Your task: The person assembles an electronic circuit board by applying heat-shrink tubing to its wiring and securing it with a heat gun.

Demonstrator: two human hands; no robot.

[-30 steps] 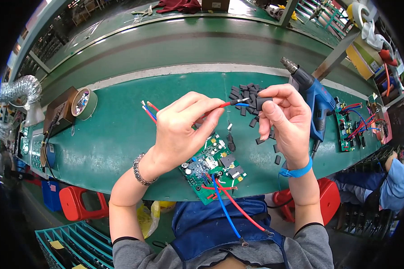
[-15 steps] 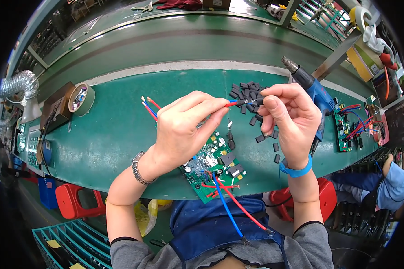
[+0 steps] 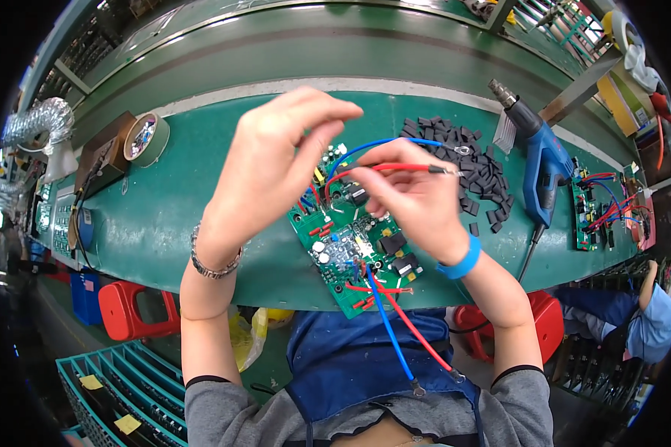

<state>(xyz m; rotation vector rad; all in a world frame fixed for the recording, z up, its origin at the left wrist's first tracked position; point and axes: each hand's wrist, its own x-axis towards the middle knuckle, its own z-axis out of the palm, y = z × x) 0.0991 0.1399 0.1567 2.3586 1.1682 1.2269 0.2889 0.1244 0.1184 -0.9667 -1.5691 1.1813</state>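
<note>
A green circuit board [image 3: 348,257] lies on the green bench under both hands. My right hand [image 3: 417,201] pinches a red wire [image 3: 395,167] that rises from the board and ends in a metal terminal pointing right. A blue wire [image 3: 384,141] arcs above it to a ring terminal. My left hand [image 3: 276,160] hovers over the board's left end, fingers curved and apart, with nothing seen in them. Another red and blue wire pair [image 3: 395,328] hangs off the board's near edge toward my lap.
A pile of small black sleeves [image 3: 473,160] lies right of my hands, with a blue heat gun [image 3: 543,171] beyond. A second wired board [image 3: 596,201] sits far right, a tape roll [image 3: 145,138] far left. A red stool [image 3: 130,309], a teal crate [image 3: 119,395] and another person [image 3: 652,320] are below.
My left hand has let go of the wire ends it held up at the left. The wires now point right, and my right hand holds the red one. The view has moved closer.
</note>
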